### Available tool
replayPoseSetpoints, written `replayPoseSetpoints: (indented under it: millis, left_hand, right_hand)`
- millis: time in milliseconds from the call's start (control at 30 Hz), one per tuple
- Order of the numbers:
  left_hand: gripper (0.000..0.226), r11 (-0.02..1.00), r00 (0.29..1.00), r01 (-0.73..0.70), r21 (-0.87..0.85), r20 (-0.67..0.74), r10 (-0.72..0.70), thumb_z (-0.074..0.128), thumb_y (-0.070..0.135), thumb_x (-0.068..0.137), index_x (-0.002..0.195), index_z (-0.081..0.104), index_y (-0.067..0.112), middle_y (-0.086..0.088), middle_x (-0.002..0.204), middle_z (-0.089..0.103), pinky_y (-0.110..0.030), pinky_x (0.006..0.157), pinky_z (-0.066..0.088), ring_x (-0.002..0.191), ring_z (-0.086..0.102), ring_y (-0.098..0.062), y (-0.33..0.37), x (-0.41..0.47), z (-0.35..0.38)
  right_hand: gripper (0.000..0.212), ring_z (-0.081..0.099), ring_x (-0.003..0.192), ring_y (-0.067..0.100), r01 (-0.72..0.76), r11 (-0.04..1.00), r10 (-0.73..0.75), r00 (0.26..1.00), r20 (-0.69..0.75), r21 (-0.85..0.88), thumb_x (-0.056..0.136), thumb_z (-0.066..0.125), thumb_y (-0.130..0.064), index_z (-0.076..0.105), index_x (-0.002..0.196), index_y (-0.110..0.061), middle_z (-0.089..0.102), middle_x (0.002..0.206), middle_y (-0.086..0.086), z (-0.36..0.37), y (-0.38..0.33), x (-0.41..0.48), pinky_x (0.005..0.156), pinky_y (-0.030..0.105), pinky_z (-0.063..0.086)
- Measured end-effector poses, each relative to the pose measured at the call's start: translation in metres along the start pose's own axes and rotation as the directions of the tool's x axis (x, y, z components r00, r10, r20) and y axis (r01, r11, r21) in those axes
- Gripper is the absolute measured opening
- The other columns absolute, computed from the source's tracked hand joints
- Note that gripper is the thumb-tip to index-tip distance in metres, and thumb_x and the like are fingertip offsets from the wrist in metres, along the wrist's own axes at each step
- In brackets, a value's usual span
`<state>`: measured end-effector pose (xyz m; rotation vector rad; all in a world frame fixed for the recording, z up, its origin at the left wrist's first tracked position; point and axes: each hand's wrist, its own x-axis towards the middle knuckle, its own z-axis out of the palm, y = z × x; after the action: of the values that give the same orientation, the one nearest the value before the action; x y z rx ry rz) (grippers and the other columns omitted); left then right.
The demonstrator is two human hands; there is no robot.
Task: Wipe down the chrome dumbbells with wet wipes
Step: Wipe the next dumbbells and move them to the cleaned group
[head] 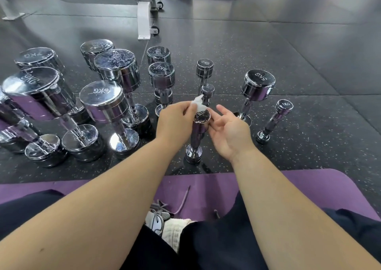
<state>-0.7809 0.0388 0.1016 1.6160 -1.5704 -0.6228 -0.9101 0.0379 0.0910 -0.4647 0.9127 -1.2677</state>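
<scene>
Mid-wipe on the small chrome dumbbell point(198, 133), upright on the rubber floor, centre near, just beyond the purple mat point(309, 187). Pinching a crumpled wet wipe point(199, 104) in the left hand point(175, 121), against its top head. Right hand point(228, 131) open, fingers relaxed, just beside that head. Judging by the speckled top of a big dumbbell point(117, 70) far left, probably plenty left to wipe.

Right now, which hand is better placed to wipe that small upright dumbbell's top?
Left: the left hand pinches the wet wipe at the small dumbbell's top, while the right hand is open beside it, holding nothing.
</scene>
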Motion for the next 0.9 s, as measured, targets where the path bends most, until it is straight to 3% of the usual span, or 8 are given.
replayPoseSetpoints:
  millis: [100,167,233,333,500,633,800,900]
  left_hand:
    - [0.025,0.999,0.999,-0.043,-0.005,-0.002,0.043,0.051,0.026,0.100,0.112,0.073,0.023,0.005,0.103,0.073,-0.027,0.085,0.046,0.090,0.064,-0.014,0.001,-0.014,0.002]
    - [0.030,0.993,0.994,-0.103,0.051,0.036,0.101,0.052,0.026,0.100,0.125,0.067,0.019,0.001,0.134,0.062,-0.021,0.100,0.039,0.116,0.060,-0.015,0.002,-0.018,0.003]
    - [0.034,0.972,0.982,-0.183,0.147,0.071,0.174,0.052,0.028,0.100,0.129,0.063,0.014,-0.004,0.128,0.065,-0.026,0.096,0.040,0.113,0.061,-0.022,0.003,-0.014,0.003]
    - [0.041,0.959,0.965,-0.234,0.157,0.161,0.209,0.053,0.030,0.098,0.135,0.055,0.013,0.001,0.110,0.068,-0.034,0.093,0.044,0.103,0.058,-0.022,0.010,-0.007,0.012]
    - [0.004,0.999,0.971,-0.044,-0.012,0.236,0.045,0.057,0.027,0.094,0.091,0.054,0.026,0.009,0.110,0.063,-0.032,0.084,0.045,0.103,0.056,-0.017,0.015,0.009,0.028]
    - [0.027,0.960,0.964,0.138,-0.245,0.254,-0.074,0.043,0.029,0.101,0.123,0.059,0.034,0.009,0.122,0.062,-0.034,0.097,0.044,0.111,0.056,-0.014,-0.003,0.011,0.011]
    - [0.047,0.946,0.913,-0.306,0.109,0.315,0.259,0.034,0.017,0.106,0.152,0.031,0.026,0.018,0.161,0.010,-0.011,0.111,0.002,0.150,0.000,-0.009,-0.013,-0.017,0.023]
    - [0.049,0.928,0.924,-0.307,0.209,0.300,0.238,0.030,0.029,0.107,0.155,0.023,0.022,0.006,0.164,0.008,-0.021,0.116,0.010,0.150,0.011,-0.017,-0.009,-0.004,0.025]
  right_hand:
    - [0.079,0.066,0.078,0.016,-0.010,0.974,0.030,0.996,0.088,-0.226,0.077,0.021,0.031,0.039,0.141,-0.013,0.067,0.107,0.013,-0.003,0.010,0.005,0.064,0.023,0.054]
    - [0.070,0.061,0.067,0.013,0.022,0.927,0.008,0.997,0.077,-0.375,0.078,0.025,0.030,0.053,0.126,-0.012,0.067,0.089,0.007,-0.005,0.017,0.007,0.053,0.018,0.048]
    - [0.055,0.060,0.071,0.019,0.042,0.880,0.004,0.995,0.096,-0.473,0.082,0.031,0.026,0.060,0.108,-0.014,0.067,0.088,0.013,-0.005,0.024,0.006,0.059,0.021,0.050]
    - [0.047,0.060,0.091,0.048,0.078,0.827,0.005,0.989,0.146,-0.557,0.091,0.036,0.016,0.062,0.103,-0.023,0.064,0.108,0.030,-0.010,0.030,0.005,0.083,0.052,0.053]
    - [0.028,0.052,0.055,0.007,0.105,0.665,-0.027,0.993,0.116,-0.740,0.093,0.041,0.010,0.059,0.107,-0.005,0.057,0.069,0.005,-0.011,0.028,0.004,0.051,0.018,0.040]
    - [0.015,0.048,0.072,0.022,0.106,0.684,-0.038,0.993,0.110,-0.722,0.087,0.056,0.003,0.059,0.086,-0.012,0.058,0.077,0.013,-0.005,0.036,0.006,0.068,0.035,0.039]
    - [0.027,0.038,0.043,0.001,0.171,0.637,-0.059,0.983,0.174,-0.752,0.095,0.038,0.006,0.058,0.090,-0.011,0.049,0.050,-0.009,-0.011,0.026,0.007,0.042,0.014,0.034]
    - [0.021,0.045,0.052,0.007,0.178,0.580,-0.068,0.983,0.170,-0.795,0.094,0.041,0.002,0.060,0.094,-0.008,0.056,0.062,0.000,-0.014,0.027,0.010,0.047,0.018,0.037]
